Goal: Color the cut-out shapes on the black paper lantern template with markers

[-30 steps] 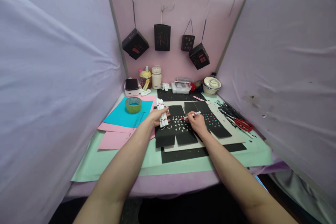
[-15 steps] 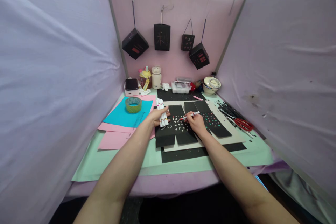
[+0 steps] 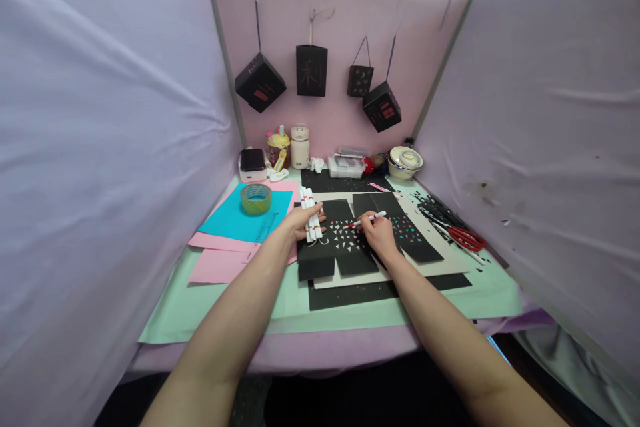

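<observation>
My left hand (image 3: 301,221) holds a bundle of white markers (image 3: 311,219), its fingers reaching past them over the left part of a black card cut-out (image 3: 356,263). Pinched in my right hand (image 3: 379,236) is one white marker (image 3: 376,216) with a red tip end pointing left, close to the card; I cannot tell whether it touches. Small triangular shapes cover the card's middle. Those on the left look pale, and on the right several are red or green. A pale board (image 3: 453,265) lies beneath the card.
Left lie blue paper (image 3: 225,217), pink sheets (image 3: 215,268) and a tape roll (image 3: 256,200). Red-handled scissors (image 3: 466,238) and black scraps are at right. A bottle (image 3: 300,148), plastic case (image 3: 346,165) and bowl (image 3: 405,163) stand behind. Black paper lanterns (image 3: 311,71) hang above.
The marker in my right hand has moved slightly to the right across the card. My left hand keeps its hold on the bundle. The whole view has shifted a little.
</observation>
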`<state>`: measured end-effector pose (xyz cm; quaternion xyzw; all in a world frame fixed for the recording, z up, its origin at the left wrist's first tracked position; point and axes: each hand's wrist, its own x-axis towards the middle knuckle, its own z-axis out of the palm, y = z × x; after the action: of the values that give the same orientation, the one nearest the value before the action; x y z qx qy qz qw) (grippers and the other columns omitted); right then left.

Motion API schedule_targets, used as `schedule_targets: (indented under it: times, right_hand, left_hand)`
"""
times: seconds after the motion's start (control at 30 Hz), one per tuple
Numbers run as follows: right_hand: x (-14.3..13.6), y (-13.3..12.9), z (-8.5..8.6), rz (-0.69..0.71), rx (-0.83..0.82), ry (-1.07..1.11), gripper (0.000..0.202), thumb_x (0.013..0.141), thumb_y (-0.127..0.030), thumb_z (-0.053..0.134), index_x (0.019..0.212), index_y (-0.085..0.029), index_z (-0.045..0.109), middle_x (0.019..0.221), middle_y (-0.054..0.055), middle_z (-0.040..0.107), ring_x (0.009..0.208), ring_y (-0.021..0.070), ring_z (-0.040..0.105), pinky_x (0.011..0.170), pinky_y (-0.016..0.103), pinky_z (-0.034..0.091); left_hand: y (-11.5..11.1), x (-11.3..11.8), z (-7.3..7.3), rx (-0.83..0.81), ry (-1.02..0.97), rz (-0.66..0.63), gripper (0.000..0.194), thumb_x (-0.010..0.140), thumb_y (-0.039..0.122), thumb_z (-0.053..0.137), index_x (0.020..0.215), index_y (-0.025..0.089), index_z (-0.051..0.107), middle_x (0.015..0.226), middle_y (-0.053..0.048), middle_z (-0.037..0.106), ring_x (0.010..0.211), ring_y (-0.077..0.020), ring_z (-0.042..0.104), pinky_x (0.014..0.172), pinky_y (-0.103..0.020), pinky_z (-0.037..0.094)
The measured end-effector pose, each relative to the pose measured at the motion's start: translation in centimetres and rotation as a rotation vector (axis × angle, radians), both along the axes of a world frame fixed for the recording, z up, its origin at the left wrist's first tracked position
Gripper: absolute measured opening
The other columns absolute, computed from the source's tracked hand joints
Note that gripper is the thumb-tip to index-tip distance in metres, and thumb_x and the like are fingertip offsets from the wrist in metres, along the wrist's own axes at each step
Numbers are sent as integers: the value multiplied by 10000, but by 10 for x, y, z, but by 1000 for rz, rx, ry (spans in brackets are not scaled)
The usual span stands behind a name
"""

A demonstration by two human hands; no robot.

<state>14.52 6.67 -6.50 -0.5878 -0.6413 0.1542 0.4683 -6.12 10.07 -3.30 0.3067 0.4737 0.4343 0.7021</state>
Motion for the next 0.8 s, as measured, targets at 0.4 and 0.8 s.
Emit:
schedule_targets:
  times: [0.4, 0.8]
  right_hand:
    - [-3, 1, -6, 103, -24, 6, 276, 797, -308, 409, 717, -190, 644, 615, 3, 655, 572, 134, 598, 580, 202, 428]
    - [-2, 2, -3, 45, -19, 35, 308, 792, -321, 392, 681, -166, 634, 602, 23, 653, 573, 137, 601, 587, 204, 420]
  left_hand:
    - [1, 1, 0, 2, 4, 6, 261, 684, 261, 698, 867, 151, 547, 943, -101, 634, 967, -244, 594, 776, -490, 505]
    - [-2, 1, 3, 0, 3, 3, 198, 713, 244, 670, 838, 146, 551, 929, -99, 633, 986, -239, 583, 810, -510, 480]
